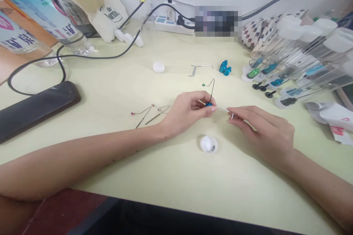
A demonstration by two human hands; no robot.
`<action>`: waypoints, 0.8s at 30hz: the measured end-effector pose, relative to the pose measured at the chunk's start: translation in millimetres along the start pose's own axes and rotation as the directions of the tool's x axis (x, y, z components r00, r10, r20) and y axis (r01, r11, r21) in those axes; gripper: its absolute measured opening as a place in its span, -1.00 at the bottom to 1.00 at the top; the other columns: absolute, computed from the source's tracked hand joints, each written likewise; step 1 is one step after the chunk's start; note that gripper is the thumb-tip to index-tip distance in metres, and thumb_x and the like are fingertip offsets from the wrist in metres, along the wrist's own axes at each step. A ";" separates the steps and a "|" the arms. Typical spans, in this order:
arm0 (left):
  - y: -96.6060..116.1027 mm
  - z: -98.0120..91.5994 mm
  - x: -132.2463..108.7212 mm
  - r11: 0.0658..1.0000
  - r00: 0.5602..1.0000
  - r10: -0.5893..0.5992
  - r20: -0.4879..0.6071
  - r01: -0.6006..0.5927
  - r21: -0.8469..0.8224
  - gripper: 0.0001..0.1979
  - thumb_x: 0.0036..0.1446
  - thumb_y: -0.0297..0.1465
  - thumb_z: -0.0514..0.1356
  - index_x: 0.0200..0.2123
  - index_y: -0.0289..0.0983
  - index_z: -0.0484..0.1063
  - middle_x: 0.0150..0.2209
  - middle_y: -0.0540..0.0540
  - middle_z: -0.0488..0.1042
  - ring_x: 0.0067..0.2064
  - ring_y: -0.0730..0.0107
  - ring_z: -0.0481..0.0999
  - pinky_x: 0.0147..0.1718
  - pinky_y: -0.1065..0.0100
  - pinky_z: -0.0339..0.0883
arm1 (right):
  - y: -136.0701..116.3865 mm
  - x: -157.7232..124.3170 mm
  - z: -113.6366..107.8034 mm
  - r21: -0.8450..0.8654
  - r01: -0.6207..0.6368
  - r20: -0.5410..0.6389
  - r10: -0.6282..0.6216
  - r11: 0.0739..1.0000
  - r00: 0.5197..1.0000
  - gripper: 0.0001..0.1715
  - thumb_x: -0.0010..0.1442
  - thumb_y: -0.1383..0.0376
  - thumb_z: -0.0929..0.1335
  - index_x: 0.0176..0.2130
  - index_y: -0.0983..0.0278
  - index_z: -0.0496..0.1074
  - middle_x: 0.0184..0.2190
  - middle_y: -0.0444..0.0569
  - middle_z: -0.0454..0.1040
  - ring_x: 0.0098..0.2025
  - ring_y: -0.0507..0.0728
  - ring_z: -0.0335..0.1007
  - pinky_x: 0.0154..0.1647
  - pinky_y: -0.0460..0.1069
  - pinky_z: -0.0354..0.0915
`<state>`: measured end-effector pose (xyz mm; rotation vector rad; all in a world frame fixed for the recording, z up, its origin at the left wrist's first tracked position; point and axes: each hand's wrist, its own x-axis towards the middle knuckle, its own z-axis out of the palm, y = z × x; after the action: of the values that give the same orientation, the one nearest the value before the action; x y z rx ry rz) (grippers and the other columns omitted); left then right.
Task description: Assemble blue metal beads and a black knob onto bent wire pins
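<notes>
My left hand (196,104) pinches a small blue metal fitting (209,105), mostly hidden by the fingers. Out of it rises a thin bent metal rod (212,90) with a green-ringed tip. Between thumb and fingers, my right hand (261,128) grips a thin L-shaped hex key (222,109); its long end reaches the fitting, though the fingertips hide whether it sits inside. Just below the hands stands a small white dish (204,149) with tiny dark metal pieces in it. Several similar bent rods with coloured tips (143,117) lie left of my left wrist.
Behind the hands are more hex keys (194,70), blue fittings (226,68) and a white cap (158,67). At right stand clear tubes (309,58) holding rods, near black knobs (270,94). Left are a black power bank (38,108), a cable (102,57) and water bottles (44,11).
</notes>
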<state>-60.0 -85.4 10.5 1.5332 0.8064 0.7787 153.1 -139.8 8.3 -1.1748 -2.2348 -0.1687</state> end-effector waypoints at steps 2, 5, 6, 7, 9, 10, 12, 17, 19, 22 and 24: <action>0.2 0.1 0.0 1.000 1.000 -0.002 0.002 0.002 0.012 -0.85 0.11 -0.35 0.19 -0.31 -0.34 0.44 -0.38 -0.05 0.43 -0.33 0.50 0.46 -0.25 0.39 0.41 | 0.1 -0.9 -0.4 -0.019 0.002 -0.010 -0.003 1.000 1.000 -0.69 0.20 0.37 0.37 -0.05 0.12 0.43 -0.27 -0.12 0.59 -0.29 0.09 0.54 -0.35 -0.04 0.40; 0.2 0.5 -0.1 1.000 1.000 -0.006 0.009 0.006 0.024 -0.85 0.10 -0.36 0.19 -0.33 -0.34 0.44 -0.36 -0.06 0.45 -0.33 0.49 0.45 -0.25 0.39 0.40 | -1.0 -0.9 -2.8 0.030 -0.013 0.000 0.013 0.999 1.000 -0.71 0.23 0.40 0.33 -0.07 0.10 0.44 -0.29 -0.13 0.59 -0.31 0.09 0.54 -0.39 -0.04 0.40; 0.0 0.6 -0.2 1.000 1.000 -0.006 0.012 0.005 0.028 -0.86 0.10 -0.36 0.19 -0.34 -0.34 0.44 -0.34 -0.07 0.46 -0.32 0.49 0.45 -0.25 0.39 0.40 | -1.6 -0.9 -3.8 0.056 -0.025 0.017 0.024 0.998 1.000 -0.70 0.24 0.41 0.30 -0.08 0.09 0.44 -0.30 -0.14 0.59 -0.33 0.07 0.54 -0.40 -0.04 0.40; -0.2 0.7 -0.4 0.999 1.000 -0.005 0.015 0.004 0.032 -0.86 0.10 -0.36 0.19 -0.35 -0.34 0.44 -0.32 -0.08 0.46 -0.31 0.49 0.45 -0.24 0.39 0.40 | -2.4 -1.0 -4.7 0.079 -0.040 0.038 0.037 0.996 0.999 -0.68 0.26 0.44 0.28 -0.08 0.09 0.44 -0.31 -0.14 0.59 -0.35 0.06 0.53 -0.42 -0.05 0.40; -0.4 1.1 -1.0 0.999 1.000 0.003 0.025 -0.005 0.043 -0.87 0.10 -0.37 0.19 -0.36 -0.33 0.44 -0.29 -0.08 0.47 -0.31 0.49 0.44 -0.24 0.40 0.39 | -3.8 -1.9 -5.9 0.108 -0.073 0.068 0.066 0.991 0.995 -0.64 0.27 0.47 0.23 -0.07 0.09 0.44 -0.34 -0.16 0.58 -0.38 0.04 0.52 -0.45 -0.06 0.39; -0.4 1.2 -1.4 0.999 0.999 0.007 0.031 -0.009 0.051 -0.87 0.10 -0.37 0.19 -0.36 -0.33 0.44 -0.28 -0.08 0.47 -0.31 0.50 0.43 -0.25 0.40 0.39 | -4.4 -2.5 -6.0 0.114 -0.091 0.073 0.083 0.989 0.994 -0.63 0.28 0.46 0.22 -0.06 0.10 0.43 -0.36 -0.16 0.58 -0.40 0.03 0.52 -0.46 -0.07 0.38; 0.3 1.6 -2.4 0.997 0.999 0.009 0.043 -0.012 0.071 -0.87 0.12 -0.37 0.17 -0.35 -0.33 0.44 -0.30 -0.07 0.46 -0.32 0.51 0.42 -0.26 0.41 0.38 | -4.7 -4.2 -5.2 0.113 -0.126 0.069 0.119 0.986 0.990 -0.67 0.28 0.43 0.23 -0.05 0.12 0.42 -0.41 -0.17 0.57 -0.45 0.01 0.50 -0.49 -0.08 0.37; 2.2 1.3 -2.7 0.996 0.999 -0.002 0.049 -0.002 0.087 -0.87 0.13 -0.37 0.16 -0.37 -0.33 0.43 -0.32 -0.06 0.44 -0.34 0.52 0.42 -0.27 0.41 0.36 | 1.5 -6.2 -0.7 -0.016 -0.074 0.045 0.075 0.997 0.996 -0.74 0.28 0.36 0.28 -0.04 0.14 0.39 -0.42 -0.15 0.55 -0.43 0.02 0.49 -0.48 -0.09 0.35; 1.9 0.8 -1.6 0.997 0.999 -0.014 0.043 0.011 0.071 -0.86 0.12 -0.37 0.16 -0.37 -0.34 0.42 -0.37 -0.05 0.43 -0.35 0.52 0.41 -0.29 0.42 0.36 | 5.5 -5.8 0.0 -0.120 0.004 0.012 -0.003 0.993 1.000 -0.71 0.25 0.34 0.32 -0.02 0.11 0.39 -0.32 -0.11 0.57 -0.34 0.07 0.50 -0.39 -0.06 0.37; 0.8 0.2 -0.1 0.999 0.999 -0.025 0.036 0.023 0.045 -0.87 0.12 -0.38 0.16 -0.34 -0.34 0.42 -0.43 -0.04 0.41 -0.36 0.52 0.42 -0.28 0.42 0.36 | 9.9 -4.3 -1.9 -0.187 0.028 -0.017 -0.032 0.982 0.999 -0.71 0.24 0.32 0.33 -0.04 0.05 0.41 -0.12 -0.08 0.53 -0.25 0.11 0.49 -0.27 -0.01 0.39; 0.5 0.2 0.1 0.999 0.999 -0.026 0.041 0.024 0.037 -0.88 0.12 -0.39 0.16 -0.34 -0.35 0.42 -0.44 -0.03 0.41 -0.36 0.52 0.42 -0.28 0.41 0.36 | 11.2 -3.3 -4.5 -0.173 0.022 -0.001 -0.022 0.985 1.000 -0.74 0.25 0.34 0.31 -0.08 0.06 0.42 -0.09 -0.08 0.51 -0.24 0.13 0.48 -0.23 0.02 0.39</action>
<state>-59.8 -85.6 10.9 1.5640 0.8112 0.7150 165.3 -137.1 8.4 -1.2389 -2.2678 -0.3797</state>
